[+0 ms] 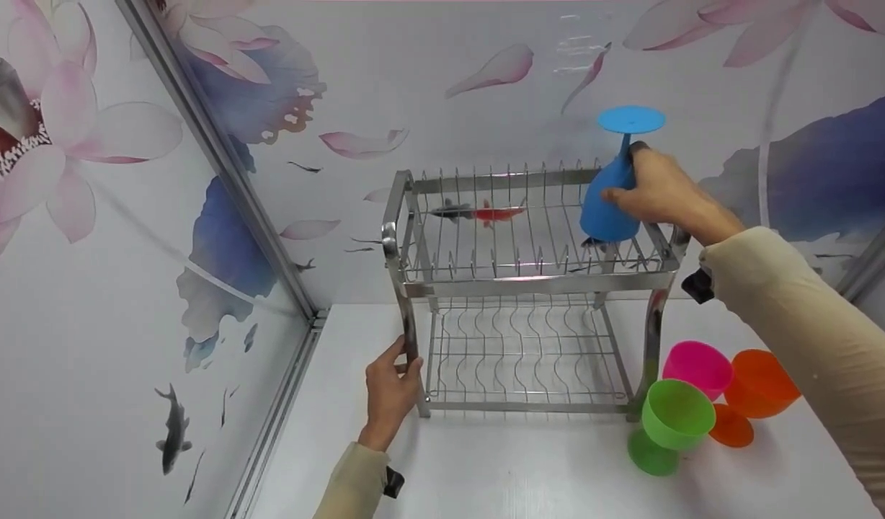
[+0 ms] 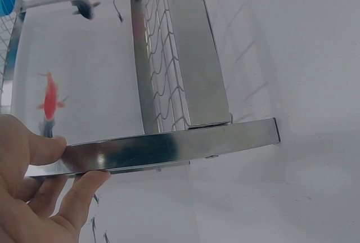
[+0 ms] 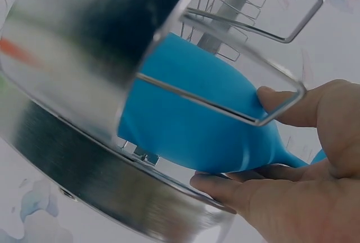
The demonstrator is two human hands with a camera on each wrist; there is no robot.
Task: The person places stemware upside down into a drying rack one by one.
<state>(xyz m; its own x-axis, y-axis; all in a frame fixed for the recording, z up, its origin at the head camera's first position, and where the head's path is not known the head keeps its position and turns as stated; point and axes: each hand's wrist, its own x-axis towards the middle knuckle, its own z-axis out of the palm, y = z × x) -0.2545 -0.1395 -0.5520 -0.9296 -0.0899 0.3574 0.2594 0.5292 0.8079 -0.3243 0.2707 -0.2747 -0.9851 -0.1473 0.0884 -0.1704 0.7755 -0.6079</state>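
Note:
A two-tier metal dish rack point(image 1: 518, 288) stands on a white table against the back wall. My right hand point(image 1: 659, 184) grips a blue plastic goblet point(image 1: 610, 205) turned upside down, its round foot uppermost. The goblet's bowl sits among the wires at the right end of the top tier. In the right wrist view, thumb and fingers point(image 3: 216, 189) hold the goblet's bowl point(image 3: 202, 108) near the stem, behind a bent wire. My left hand point(image 1: 392, 389) pinches the rack's left front leg point(image 2: 140, 152) between thumb and fingers.
Right of the rack stand a green goblet point(image 1: 678, 414) and a pink cup point(image 1: 697, 369). An orange goblet point(image 1: 759, 386) with its orange foot is close by, partly behind my right sleeve. A flower-printed panel point(image 1: 89, 288) rises on the left.

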